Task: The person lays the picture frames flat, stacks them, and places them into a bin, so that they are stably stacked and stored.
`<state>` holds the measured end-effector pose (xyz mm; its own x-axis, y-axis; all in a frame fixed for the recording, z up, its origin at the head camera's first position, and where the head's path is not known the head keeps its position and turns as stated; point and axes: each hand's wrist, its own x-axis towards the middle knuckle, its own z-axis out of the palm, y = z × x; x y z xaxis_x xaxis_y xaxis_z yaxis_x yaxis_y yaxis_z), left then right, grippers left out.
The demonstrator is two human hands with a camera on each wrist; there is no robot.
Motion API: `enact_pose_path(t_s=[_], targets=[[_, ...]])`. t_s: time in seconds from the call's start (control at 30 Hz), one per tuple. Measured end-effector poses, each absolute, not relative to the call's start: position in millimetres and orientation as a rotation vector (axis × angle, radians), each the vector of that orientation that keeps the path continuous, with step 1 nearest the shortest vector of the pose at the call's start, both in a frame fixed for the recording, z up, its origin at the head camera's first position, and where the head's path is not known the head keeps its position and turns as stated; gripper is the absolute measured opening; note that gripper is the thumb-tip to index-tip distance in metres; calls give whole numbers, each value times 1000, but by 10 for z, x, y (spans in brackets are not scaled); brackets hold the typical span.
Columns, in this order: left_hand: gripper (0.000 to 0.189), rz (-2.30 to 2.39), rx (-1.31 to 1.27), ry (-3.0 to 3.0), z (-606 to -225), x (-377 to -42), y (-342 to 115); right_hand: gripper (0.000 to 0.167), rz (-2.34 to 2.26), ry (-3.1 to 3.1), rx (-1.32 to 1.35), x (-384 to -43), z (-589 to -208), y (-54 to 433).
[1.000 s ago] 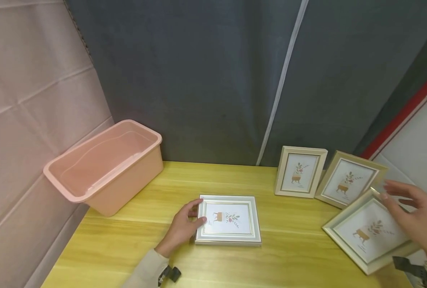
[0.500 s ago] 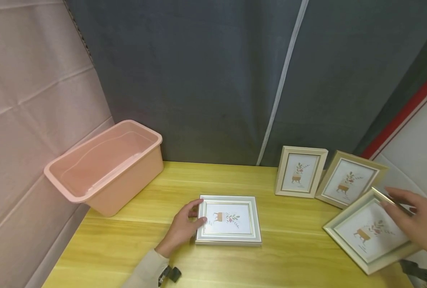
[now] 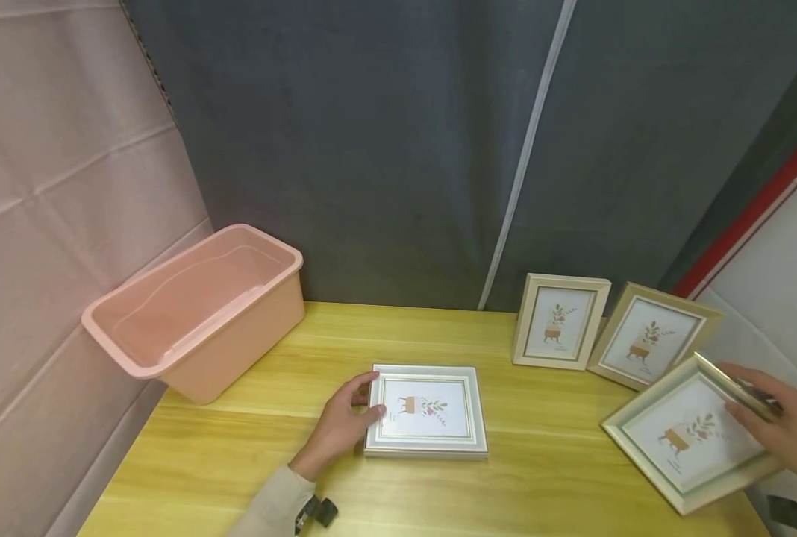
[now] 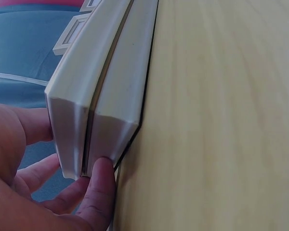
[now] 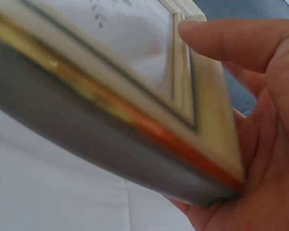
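Standing at far left: a pink bin (image 3: 237, 341), left of and beyond the left hand, its long axis slanting from near left to far right.
Left hand (image 3: 343, 426): gripped the left end of the silver frame (image 3: 427, 410), thumb on the top border, a fingertip against the end.
Silver frame: lay face up on the desk (image 3: 372, 335), directly right of the left hand and touching it, long axis running left to right; the left wrist view showed 2 layers, but not clearly whether these were 2 frames.
Nearer to it: the left hand; the right was well apart, past a stretch of desk.
Cream frame (image 3: 562, 321): stood upright at the back right.
Tan frame (image 3: 655, 335): tilted, just beside it.
Gold-edged frame (image 3: 687, 434): tilted at the desk's right side, overlapping the tan frame in view; its long axis was hard to judge, as was any contact with the desk.
Right hand (image 3: 796, 426): clamped on the gold-edged frame's right side, thumb over the face, so this frame lay immediately to its left.
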<state>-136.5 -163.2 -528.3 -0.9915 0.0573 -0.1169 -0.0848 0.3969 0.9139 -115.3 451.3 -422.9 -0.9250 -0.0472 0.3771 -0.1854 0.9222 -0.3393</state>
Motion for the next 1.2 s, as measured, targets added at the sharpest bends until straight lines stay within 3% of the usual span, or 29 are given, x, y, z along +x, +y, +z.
enact_pose_path(t_s=[0.2, 0.9, 1.2], targets=[[58, 1665, -25, 2502, -5283, -1354, -1639, 82, 738, -2702, 231, -1148, -4259, 4568], [56, 1661, -27, 2506, -5276, -1354, -1640, 82, 884, -2680, 121, -1124, -4236, 4443], [55, 1669, -20, 2501, -5281, -1362, -1645, 69, 735, -2874, -15, -1113, -4126, 4249]])
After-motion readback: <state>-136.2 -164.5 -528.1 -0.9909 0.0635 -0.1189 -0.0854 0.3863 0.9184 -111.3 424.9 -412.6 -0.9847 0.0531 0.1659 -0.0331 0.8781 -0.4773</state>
